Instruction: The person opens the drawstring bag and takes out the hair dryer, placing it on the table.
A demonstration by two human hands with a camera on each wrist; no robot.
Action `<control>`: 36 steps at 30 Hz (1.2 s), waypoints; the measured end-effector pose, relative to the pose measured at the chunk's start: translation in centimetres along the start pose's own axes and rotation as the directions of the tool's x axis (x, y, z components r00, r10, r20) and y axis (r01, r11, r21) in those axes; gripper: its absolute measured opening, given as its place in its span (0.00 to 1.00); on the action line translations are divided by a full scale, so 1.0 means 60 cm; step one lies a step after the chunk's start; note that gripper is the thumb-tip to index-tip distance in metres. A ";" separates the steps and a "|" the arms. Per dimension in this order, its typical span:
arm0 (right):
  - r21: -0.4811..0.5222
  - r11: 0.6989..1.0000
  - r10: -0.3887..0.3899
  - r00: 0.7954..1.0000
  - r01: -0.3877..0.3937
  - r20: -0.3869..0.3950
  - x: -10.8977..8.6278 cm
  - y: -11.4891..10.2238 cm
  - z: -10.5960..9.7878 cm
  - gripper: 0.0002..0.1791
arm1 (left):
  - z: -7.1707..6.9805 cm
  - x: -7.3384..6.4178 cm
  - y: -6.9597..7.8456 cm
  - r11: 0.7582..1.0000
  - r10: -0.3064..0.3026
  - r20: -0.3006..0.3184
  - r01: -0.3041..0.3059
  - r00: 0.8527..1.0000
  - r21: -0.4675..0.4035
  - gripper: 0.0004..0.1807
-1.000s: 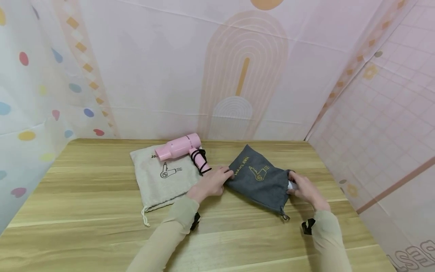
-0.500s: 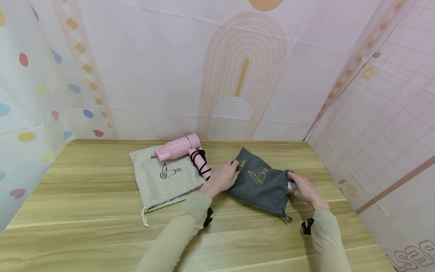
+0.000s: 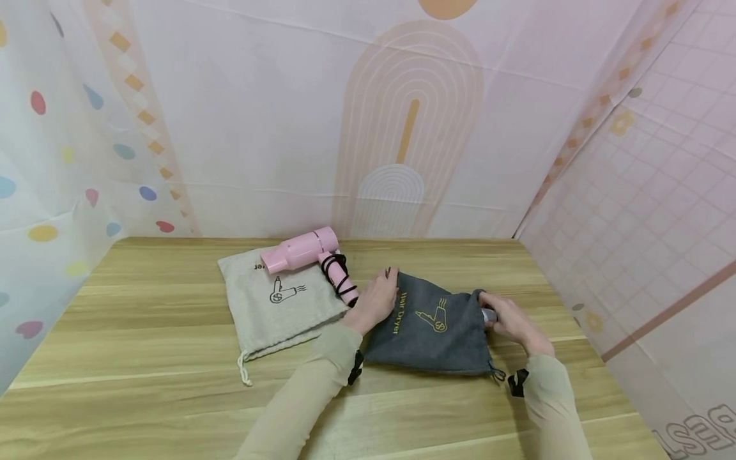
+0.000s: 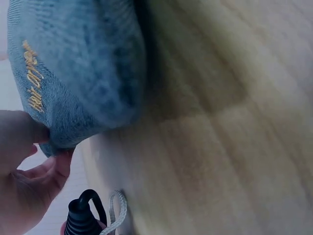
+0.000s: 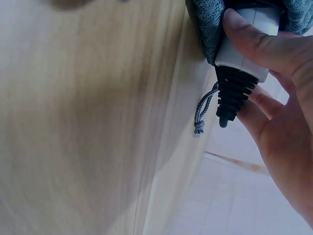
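A dark grey drawstring bag (image 3: 460, 338) with yellow "Hair Dryer" lettering lies right of centre on the table. At its far left corner my left hand (image 3: 376, 300) pinches the cloth between thumb and fingers, as the left wrist view also shows. My right hand (image 3: 512, 319) is at the bag's mouth and grips the white handle (image 5: 247, 61) of a hair dryer, whose black ribbed cord end (image 5: 234, 93) sticks out. The rest of that dryer is hidden inside the bag. A knotted drawstring (image 5: 199, 125) hangs beside the handle.
To the left, a pink hair dryer (image 3: 301, 250) with black cord wound round its handle lies on a beige drawstring bag (image 3: 293, 326). Its handle end is close to my left hand. A printed curtain (image 3: 259, 128) stands behind the wooden table (image 3: 144, 358).
My left hand has moved to the bag's far left corner and now pinches it. The grey bag has turned, its far corner coming nearer. My right hand has stayed at the mouth, shifting slightly left.
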State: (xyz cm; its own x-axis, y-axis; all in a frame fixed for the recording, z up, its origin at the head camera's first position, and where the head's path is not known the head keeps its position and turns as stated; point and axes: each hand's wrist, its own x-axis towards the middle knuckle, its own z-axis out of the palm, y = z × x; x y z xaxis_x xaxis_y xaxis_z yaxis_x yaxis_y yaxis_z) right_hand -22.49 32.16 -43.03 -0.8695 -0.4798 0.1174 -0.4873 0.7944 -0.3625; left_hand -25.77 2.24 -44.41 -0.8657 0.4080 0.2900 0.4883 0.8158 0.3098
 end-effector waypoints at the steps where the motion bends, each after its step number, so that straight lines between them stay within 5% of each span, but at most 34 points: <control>1: -0.001 1.000 0.001 1.000 -0.001 -0.002 0.000 -0.001 0.000 0.18 | 0.001 -0.001 0.000 1.000 0.006 -0.012 -0.006 1.000 0.010 0.19; 13: -0.035 0.998 -0.050 0.997 0.048 -0.066 -0.010 0.002 -0.001 0.17 | 0.005 -0.011 0.000 0.995 -0.013 -0.031 0.016 0.999 0.099 0.18; 25: -0.050 0.999 -0.002 0.999 0.000 -0.039 -0.025 0.013 -0.014 0.16 | 0.004 -0.018 -0.006 0.988 -0.059 -0.074 0.068 0.996 0.140 0.14; 36: -0.051 0.995 0.081 0.997 -0.081 0.004 -0.022 0.003 -0.006 0.19 | 0.000 -0.030 -0.007 0.976 0.018 -0.046 -0.008 0.999 0.216 0.18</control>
State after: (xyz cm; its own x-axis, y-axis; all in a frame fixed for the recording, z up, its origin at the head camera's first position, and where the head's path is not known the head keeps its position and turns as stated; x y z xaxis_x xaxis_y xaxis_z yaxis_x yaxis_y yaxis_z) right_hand -21.46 33.08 -42.89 -0.9060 -0.4149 0.0838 -0.4186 0.8487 -0.3231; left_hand -24.40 1.18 -45.05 -0.8507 0.4031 0.3373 0.4594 0.8820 0.1046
